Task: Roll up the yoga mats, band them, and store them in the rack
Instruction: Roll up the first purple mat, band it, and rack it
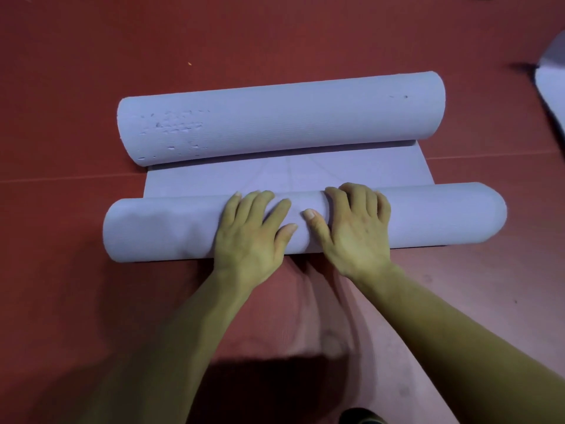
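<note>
Hands both planted on the near roll (pixel 159 228) of a lavender yoga mat (pixel 443 215), so we're at the rolling step and it's not done yet

Left hand (pixel 253 231) lies flat, fingers spread, pressing down on top of the roll. Right hand (pixel 354 228) sits right beside it, thumbs almost touching, fingers hooked over the roll's far side. Just past the fingertips a flat stretch (pixel 189 182) lies on the red floor (pixel 61 56). Beyond that sits a far roll (pixel 275 117), probably the mat's other end curled up, though I can't rule out a second mat. Next move, I'd guess: push forward evenly, since the roll sticks out well to either side of the hands and could go crooked, then sort out that far curl. No band or rack in view.
</note>
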{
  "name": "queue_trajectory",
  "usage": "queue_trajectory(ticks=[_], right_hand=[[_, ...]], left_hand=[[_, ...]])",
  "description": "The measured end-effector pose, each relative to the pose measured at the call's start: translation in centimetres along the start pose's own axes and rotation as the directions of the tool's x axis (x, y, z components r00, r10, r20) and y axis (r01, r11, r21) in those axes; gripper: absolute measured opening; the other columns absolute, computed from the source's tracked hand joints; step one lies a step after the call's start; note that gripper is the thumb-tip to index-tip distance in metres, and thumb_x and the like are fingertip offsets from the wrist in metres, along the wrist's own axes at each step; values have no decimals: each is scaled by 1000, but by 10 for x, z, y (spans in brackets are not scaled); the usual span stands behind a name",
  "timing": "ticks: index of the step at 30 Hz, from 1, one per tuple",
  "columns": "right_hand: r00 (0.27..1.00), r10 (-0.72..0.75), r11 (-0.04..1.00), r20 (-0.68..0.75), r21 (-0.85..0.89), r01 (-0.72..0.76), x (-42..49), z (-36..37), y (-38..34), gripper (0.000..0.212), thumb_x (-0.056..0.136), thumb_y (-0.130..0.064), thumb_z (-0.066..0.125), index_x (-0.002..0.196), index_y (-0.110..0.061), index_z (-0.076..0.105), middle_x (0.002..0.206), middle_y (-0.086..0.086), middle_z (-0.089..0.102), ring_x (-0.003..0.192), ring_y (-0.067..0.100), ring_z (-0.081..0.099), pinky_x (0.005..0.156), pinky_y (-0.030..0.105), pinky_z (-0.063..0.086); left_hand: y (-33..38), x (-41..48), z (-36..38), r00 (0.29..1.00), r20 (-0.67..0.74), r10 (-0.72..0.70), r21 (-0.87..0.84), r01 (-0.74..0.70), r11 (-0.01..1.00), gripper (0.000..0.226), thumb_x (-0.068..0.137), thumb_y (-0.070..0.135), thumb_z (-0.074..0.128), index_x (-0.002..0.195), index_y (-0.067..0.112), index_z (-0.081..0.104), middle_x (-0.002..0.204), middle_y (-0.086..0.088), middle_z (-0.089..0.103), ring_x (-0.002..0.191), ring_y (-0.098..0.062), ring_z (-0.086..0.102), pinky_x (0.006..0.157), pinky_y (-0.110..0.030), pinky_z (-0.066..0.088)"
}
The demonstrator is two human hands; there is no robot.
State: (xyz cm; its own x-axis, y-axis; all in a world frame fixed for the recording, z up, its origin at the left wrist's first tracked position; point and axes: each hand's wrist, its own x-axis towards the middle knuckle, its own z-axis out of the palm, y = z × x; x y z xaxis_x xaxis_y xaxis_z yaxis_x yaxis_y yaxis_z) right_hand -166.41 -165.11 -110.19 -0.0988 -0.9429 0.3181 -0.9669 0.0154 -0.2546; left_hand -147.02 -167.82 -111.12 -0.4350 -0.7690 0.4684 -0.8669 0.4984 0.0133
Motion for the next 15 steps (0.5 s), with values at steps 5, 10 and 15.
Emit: queue_trajectory(ticks=[5, 10, 15], right_hand=[[997, -60, 994, -40, 87, 63, -6, -2, 6, 58, 96, -60, 53, 130, -15, 64, 133, 13, 56, 129, 37, 46, 112, 53, 33], [996, -71, 995, -49, 61, 74, -1, 5, 10, 59, 97, -62, 48, 133, -18, 65, 136, 10, 59, 135, 38, 46, 116, 52, 25], [997, -66, 996, -27, 60, 68, 10, 6, 9, 60, 97, -62, 47, 133, -18, 64, 134, 8, 60, 134, 37, 47, 116, 51, 27]], left_hand=[[-6, 12, 5, 1000, 0, -6, 30, 6, 1000, 46, 106, 45, 36, 126, 17, 68, 126, -9, 65, 114, -32, 62, 114, -51, 32], [-7, 18, 4, 1000, -3, -28, 34, 28, 999, 47, 107, 47, 36, 136, 19, 60, 127, -9, 63, 119, -30, 60, 112, -53, 36], [-1, 6, 5, 998, 17, -53, 58, 52, 997, 47, 103, 45, 44, 135, 17, 63, 136, -15, 60, 128, -38, 54, 111, -55, 37]])
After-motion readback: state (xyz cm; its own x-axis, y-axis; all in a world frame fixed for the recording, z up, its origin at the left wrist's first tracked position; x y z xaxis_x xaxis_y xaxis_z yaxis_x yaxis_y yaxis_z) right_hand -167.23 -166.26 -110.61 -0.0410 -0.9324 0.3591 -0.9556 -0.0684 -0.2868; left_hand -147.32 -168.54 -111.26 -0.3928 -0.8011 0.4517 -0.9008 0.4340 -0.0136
